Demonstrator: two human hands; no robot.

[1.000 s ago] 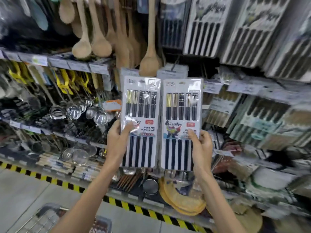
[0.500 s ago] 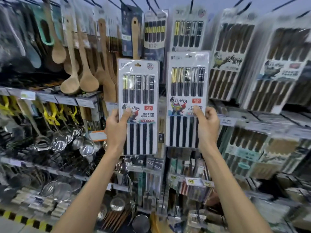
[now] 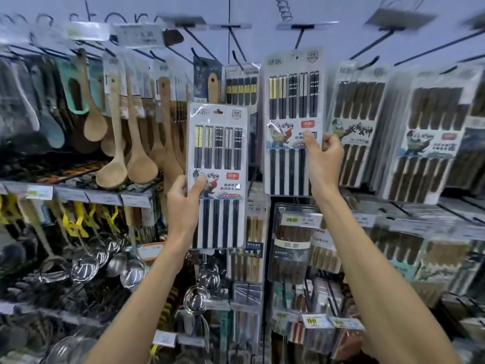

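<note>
I hold two flat white blister packs of black chopsticks in front of a shop display. My left hand grips the left chopstick pack at its lower left edge, thumb on the front label. My right hand pinches the right chopstick pack at its right edge, raised higher, its top close to a bare metal hook. Both packs stand upright and apart from each other.
Wooden spoons hang at the left above a shelf edge with price tags. Metal ladles hang lower left. Packs of brown chopsticks fill the hooks at the right, with more packs below.
Both hands have risen along the display. The right pack has gone up further than the left, toward the hooks near the top; the view has tilted upward.
</note>
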